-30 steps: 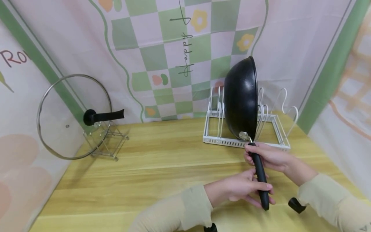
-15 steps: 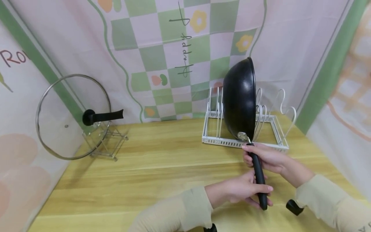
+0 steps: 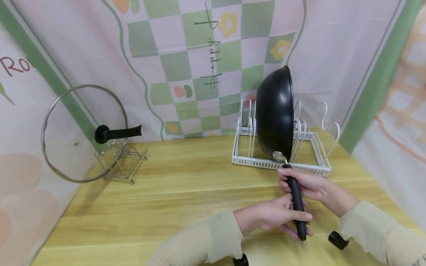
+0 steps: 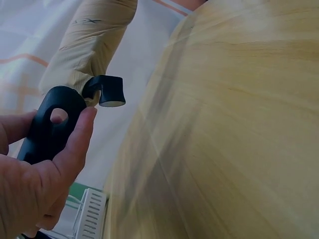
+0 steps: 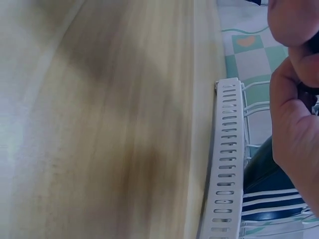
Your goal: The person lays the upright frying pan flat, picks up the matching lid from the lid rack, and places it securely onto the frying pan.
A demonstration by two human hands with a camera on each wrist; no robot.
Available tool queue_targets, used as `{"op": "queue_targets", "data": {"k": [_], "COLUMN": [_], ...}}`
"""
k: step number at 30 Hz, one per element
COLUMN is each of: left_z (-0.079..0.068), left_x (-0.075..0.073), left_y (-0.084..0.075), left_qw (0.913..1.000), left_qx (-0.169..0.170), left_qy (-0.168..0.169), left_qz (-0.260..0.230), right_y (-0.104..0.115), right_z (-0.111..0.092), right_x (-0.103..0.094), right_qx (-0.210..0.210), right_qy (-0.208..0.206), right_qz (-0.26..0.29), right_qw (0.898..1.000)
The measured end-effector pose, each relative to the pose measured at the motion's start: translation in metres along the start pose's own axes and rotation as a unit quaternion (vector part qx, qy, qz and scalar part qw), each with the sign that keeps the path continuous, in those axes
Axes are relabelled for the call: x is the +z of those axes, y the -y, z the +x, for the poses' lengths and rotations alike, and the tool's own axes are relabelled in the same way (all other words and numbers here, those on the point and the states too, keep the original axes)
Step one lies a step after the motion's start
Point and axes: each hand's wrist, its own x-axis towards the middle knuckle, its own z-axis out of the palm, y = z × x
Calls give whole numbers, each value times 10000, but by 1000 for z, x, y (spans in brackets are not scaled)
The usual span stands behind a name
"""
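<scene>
A black wok [image 3: 275, 114] stands on its side in the white wire rack [image 3: 256, 162], its long black handle [image 3: 297, 201] slanting toward me. My left hand [image 3: 274, 216] grips the handle near its lower end, thumb across the front and fingers behind. Closer to the wok, my right hand [image 3: 311, 184] grips the handle just below the metal bracket. In the left wrist view the handle's end with its hanging hole [image 4: 52, 122] sits between thumb and fingers. The right wrist view shows the right hand [image 5: 299, 129] partly, beside the rack's slotted rail [image 5: 227, 159].
At the left a glass lid [image 3: 83, 135] with a black handle leans upright in a small wire stand [image 3: 123, 170]. Wood tabletop [image 3: 166, 207] lies between stand and rack. Printed cloth [image 3: 199, 55] hangs behind and at both sides.
The view has shifted slightly since a second ago. Both hands keep their hold on the wok's handle, and the wok stays in the rack.
</scene>
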Motion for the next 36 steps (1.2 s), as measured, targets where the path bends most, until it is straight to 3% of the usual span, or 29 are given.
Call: {"op": "queue_targets", "data": {"k": [4, 24, 36], "left_z": [1, -1, -5], "left_x": [0, 1, -2], "left_y": [1, 0, -2], "left_qw": [10000, 9992, 9987], "left_qx": [-32, -175, -173], "left_qy": [25, -365, -437], "left_qz": [10, 32, 217], "right_y": [0, -5, -2], "right_z": [1, 5, 6], "right_x": [-2, -3, 0], "right_qx": [109, -274, -488], "right_qy": [79, 177, 306], "right_qz": [-81, -122, -286], "right_qw": [9999, 9994, 9979]}}
